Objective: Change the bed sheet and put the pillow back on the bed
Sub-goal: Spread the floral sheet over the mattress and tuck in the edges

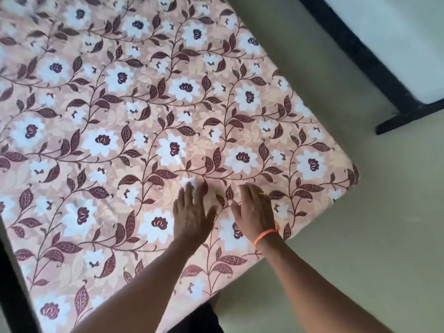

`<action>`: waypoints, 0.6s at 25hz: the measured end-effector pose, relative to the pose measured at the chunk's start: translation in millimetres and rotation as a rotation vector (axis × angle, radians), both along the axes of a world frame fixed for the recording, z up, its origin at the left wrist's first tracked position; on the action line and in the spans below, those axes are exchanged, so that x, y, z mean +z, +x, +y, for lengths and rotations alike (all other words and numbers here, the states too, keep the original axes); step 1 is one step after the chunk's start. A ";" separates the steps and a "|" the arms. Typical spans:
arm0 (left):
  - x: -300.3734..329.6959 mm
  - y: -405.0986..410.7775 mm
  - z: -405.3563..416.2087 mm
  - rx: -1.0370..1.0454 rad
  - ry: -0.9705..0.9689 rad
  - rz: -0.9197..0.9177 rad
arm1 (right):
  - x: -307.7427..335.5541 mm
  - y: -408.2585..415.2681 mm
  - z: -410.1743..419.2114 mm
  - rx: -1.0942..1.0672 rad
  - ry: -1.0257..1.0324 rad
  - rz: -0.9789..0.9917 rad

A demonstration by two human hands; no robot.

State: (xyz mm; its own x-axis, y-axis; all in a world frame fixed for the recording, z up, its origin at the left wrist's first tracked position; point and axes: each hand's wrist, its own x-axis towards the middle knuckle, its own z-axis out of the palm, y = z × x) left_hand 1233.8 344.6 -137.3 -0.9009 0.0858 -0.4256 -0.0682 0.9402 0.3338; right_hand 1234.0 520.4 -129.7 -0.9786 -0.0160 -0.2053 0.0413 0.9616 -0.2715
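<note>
A peach bed sheet [134, 111] with white flowers and dark maroon leaves covers the mattress and fills most of the head view. It lies fairly flat, wrapped over the mattress corner at the right. My left hand [191, 212] rests palm down on the sheet near the near edge, fingers spread. My right hand [255, 210], with an orange band on its wrist, lies flat on the sheet just to the right, fingers apart. Neither hand holds anything. No pillow is in view.
Pale floor [360, 212] runs along the right and near side of the bed. A black frame with a white panel [374, 58] stands at the top right. A dark bed edge [12, 284] shows at the lower left.
</note>
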 end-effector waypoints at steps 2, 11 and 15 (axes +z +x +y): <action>-7.2 -29.2 15.1 -0.077 -0.005 -0.010 | -10.0 -29.2 -3.8 0.028 -0.030 -0.043; -31.2 -26.3 69.9 0.026 -0.145 -0.141 | -47.9 -41.0 161.4 0.208 0.191 -0.155; -24.4 -54.2 147.8 0.356 -0.180 -0.154 | -27.4 -87.2 257.1 0.239 0.215 -0.261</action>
